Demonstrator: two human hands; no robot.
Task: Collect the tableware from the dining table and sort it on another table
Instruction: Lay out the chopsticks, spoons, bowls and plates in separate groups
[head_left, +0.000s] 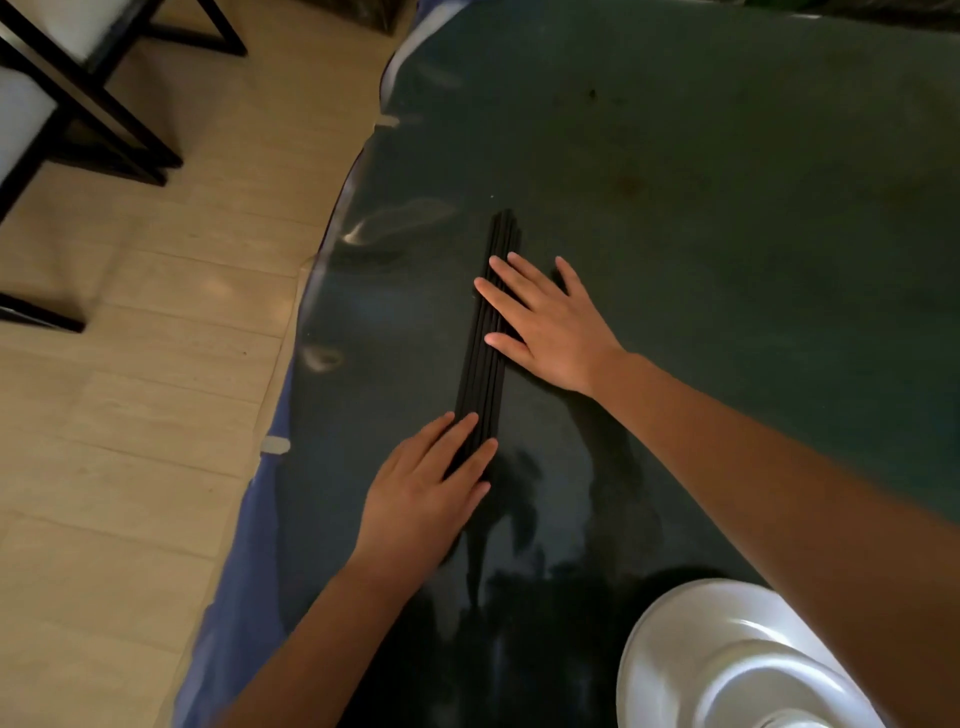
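Observation:
A bundle of several black chopsticks (487, 364) lies side by side on the dark glossy table (701, 182), pointing away from me. My left hand (423, 493) lies flat with straight fingers touching the bundle's near end from the left. My right hand (545, 322) lies flat with its fingers spread, its fingertips resting on the bundle's middle from the right. Neither hand grips anything. White plates (727, 660) sit at the table's near right corner, partly hidden under my right forearm.
The table's left edge (311, 312) curves beside a light wooden floor (130, 415). Black-framed chairs (78, 93) with pale seats stand at the far left. A blue cloth (234, 571) shows under the table's clear cover along the near left edge.

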